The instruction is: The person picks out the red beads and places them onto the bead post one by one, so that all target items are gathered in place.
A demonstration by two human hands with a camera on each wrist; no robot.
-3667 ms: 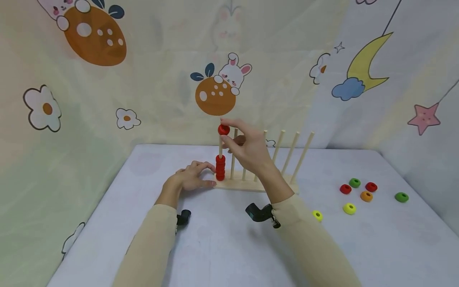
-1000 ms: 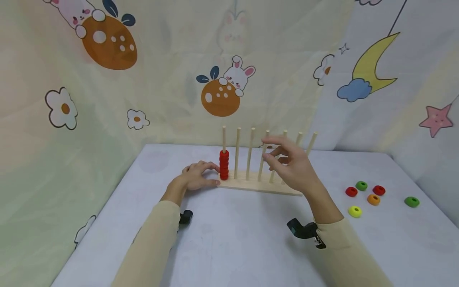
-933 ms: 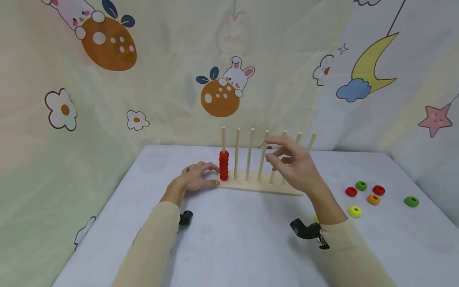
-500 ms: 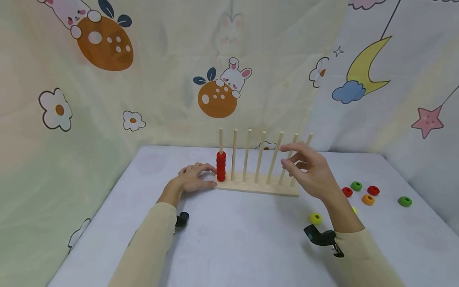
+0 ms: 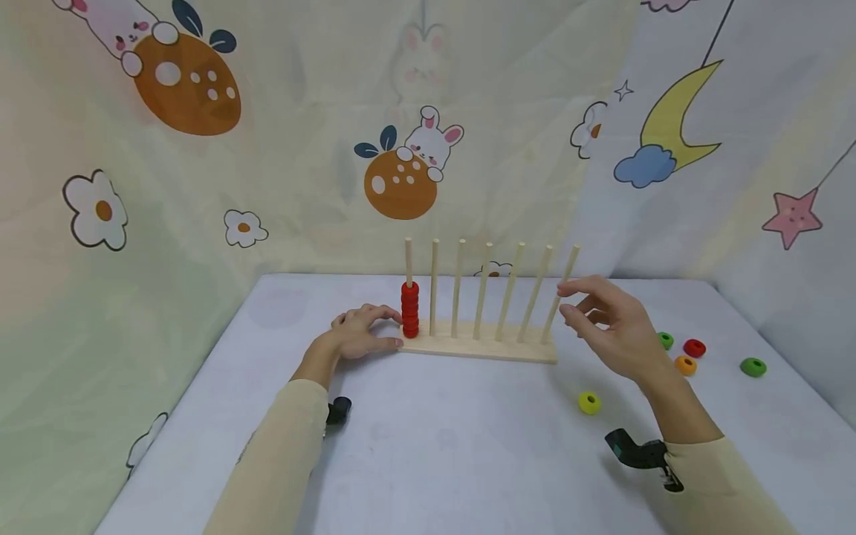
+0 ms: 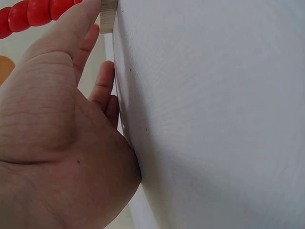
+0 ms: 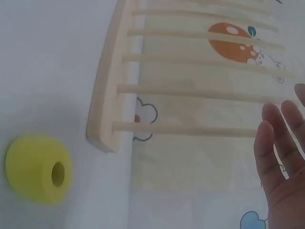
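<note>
A wooden peg rack (image 5: pixel 478 349) with a row of upright pegs stands on the table. Its leftmost peg carries a stack of red beads (image 5: pixel 410 310); the other pegs are bare. At the rack's left end my left hand (image 5: pixel 361 332) holds the base, thumb at the front corner and index finger behind. The left wrist view shows that thumb against the base end (image 6: pixel 108 19), with the red beads above. My right hand (image 5: pixel 615 327) hovers empty by the rightmost peg, thumb and fingers apart. Below it a yellow bead (image 7: pixel 38 169) lies on the table.
To the right lie a green bead (image 5: pixel 665 340), a red bead (image 5: pixel 694 348), an orange bead (image 5: pixel 685 365) and another green bead (image 5: pixel 753 367). My right hand and forearm block part of that area. A printed cloth (image 5: pixel 307 148) hangs behind the table.
My right hand let go of a red bead, which joined the stack on the leftmost peg. It then moved right along the rack, past the pegs. My left hand stayed at the base.
</note>
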